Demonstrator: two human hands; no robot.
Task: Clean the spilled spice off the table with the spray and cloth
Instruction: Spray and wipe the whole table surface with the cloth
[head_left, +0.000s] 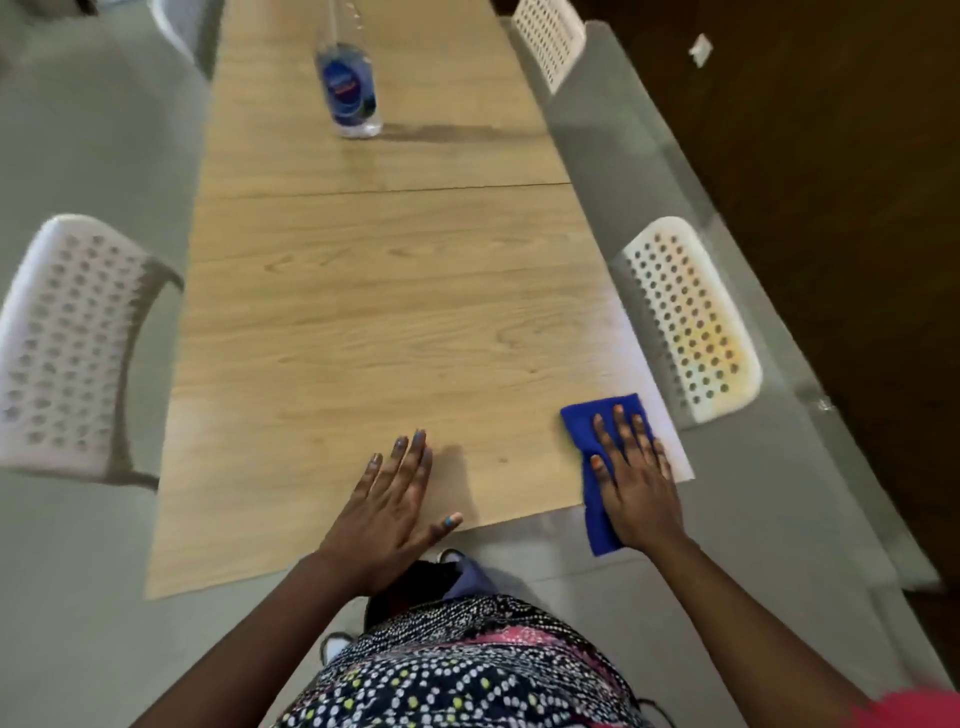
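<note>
Right at the near right corner of the long light-wood table (363, 322), the folded blue cloth (597, 452) lies flat, its tail hanging over the near edge. The right hand (636, 478) presses it down, fingers spread, not gripping. The left hand (395, 499) rests open and empty at the near edge. No spice is discernible. Wiping inward would likely keep residue off the floor. The clear spray bottle with a blue label (349, 88) stands well apart toward the far end.
</note>
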